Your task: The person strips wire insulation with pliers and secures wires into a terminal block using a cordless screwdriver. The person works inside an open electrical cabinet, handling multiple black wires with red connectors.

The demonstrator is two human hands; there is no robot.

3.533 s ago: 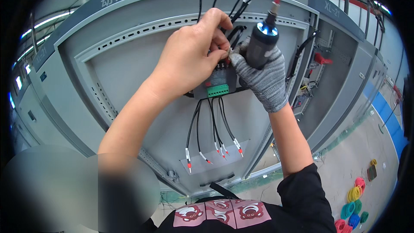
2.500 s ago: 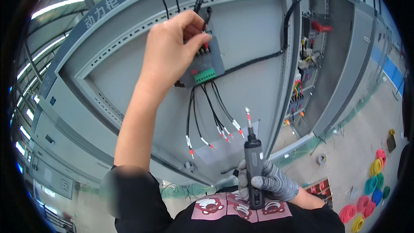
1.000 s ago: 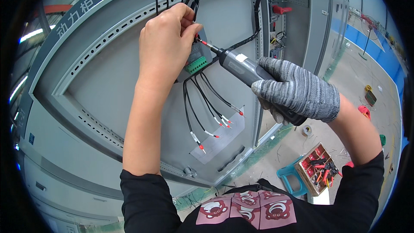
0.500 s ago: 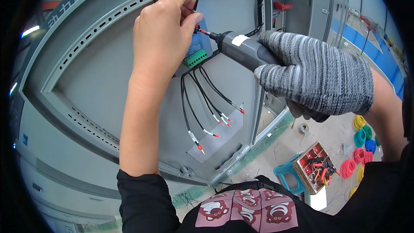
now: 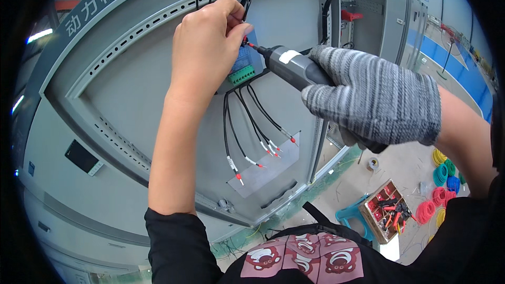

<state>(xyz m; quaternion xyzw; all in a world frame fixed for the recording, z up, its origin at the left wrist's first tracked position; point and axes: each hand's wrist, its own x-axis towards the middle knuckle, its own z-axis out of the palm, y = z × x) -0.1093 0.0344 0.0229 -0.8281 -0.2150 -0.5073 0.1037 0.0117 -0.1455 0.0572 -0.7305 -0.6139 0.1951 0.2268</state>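
Note:
My bare left hand (image 5: 202,42) is closed at the top of a blue module (image 5: 240,62), its thumb and fingers pinching a black wire (image 5: 245,12); the wire's end is mostly hidden. In my right hand (image 5: 379,94), wearing a grey striped knit glove, is a dark grey power screwdriver (image 5: 294,66). The red-sleeved bit (image 5: 253,47) points at the module's upper edge, just below my left thumb. A green terminal block (image 5: 243,75) lines the module's lower edge. Below it hang several black wires (image 5: 254,121) with white markers and red ferrules.
The module sits inside a grey cabinet with a perforated frame rail (image 5: 131,35). To the lower right, a wooden box (image 5: 371,220) of tools rests on a blue stool (image 5: 347,213). Coloured wire coils (image 5: 425,212) and a tape roll (image 5: 373,163) lie on the floor.
The view has shifted slightly, bringing a dark screen on the cabinet front at left into sight. Both hands keep their hold, and the screwdriver stays at the module's upper edge.

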